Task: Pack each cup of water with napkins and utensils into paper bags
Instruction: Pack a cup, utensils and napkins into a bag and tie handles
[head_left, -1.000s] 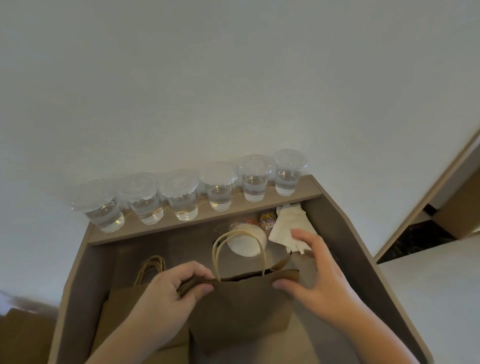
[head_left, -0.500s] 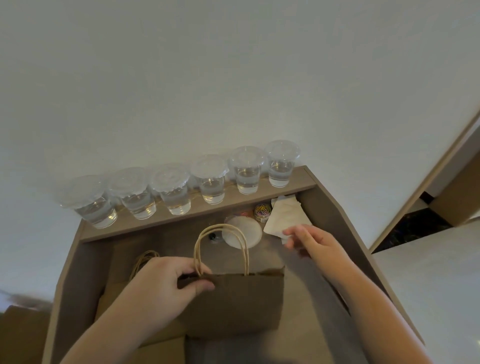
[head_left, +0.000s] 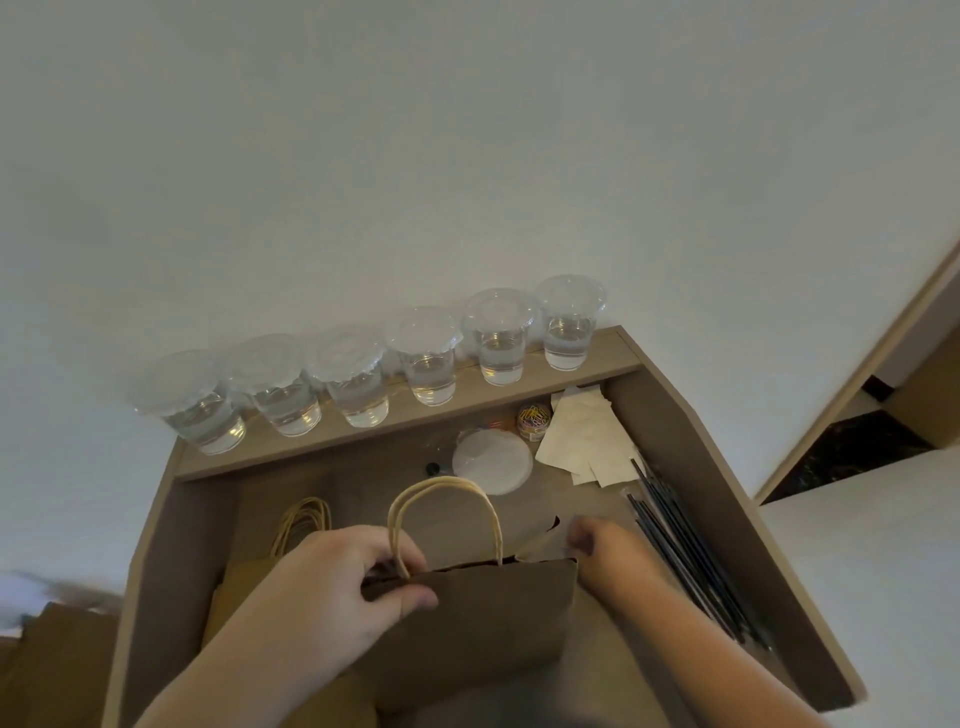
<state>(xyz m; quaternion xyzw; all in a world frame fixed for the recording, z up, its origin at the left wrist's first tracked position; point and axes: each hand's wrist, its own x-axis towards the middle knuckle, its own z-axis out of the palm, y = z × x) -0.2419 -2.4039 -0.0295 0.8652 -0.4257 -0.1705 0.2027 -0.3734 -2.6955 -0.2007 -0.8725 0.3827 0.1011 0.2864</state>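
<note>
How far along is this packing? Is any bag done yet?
Barely begun, it seems. Done: no packed bag shows; all six cups stand on the shelf. In hand: the left hand pinches the rim of an open bag, and the right hand is at its mouth; what it holds is blurred. Left: cups, napkins and black sticks to go in, with more flat bags waiting.

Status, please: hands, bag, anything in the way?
Left hand pinches paper bag rim, bag upright. Right hand curled at bag mouth, grip unclear. Six lidded cups on shelf. Nothing blocks.
</note>
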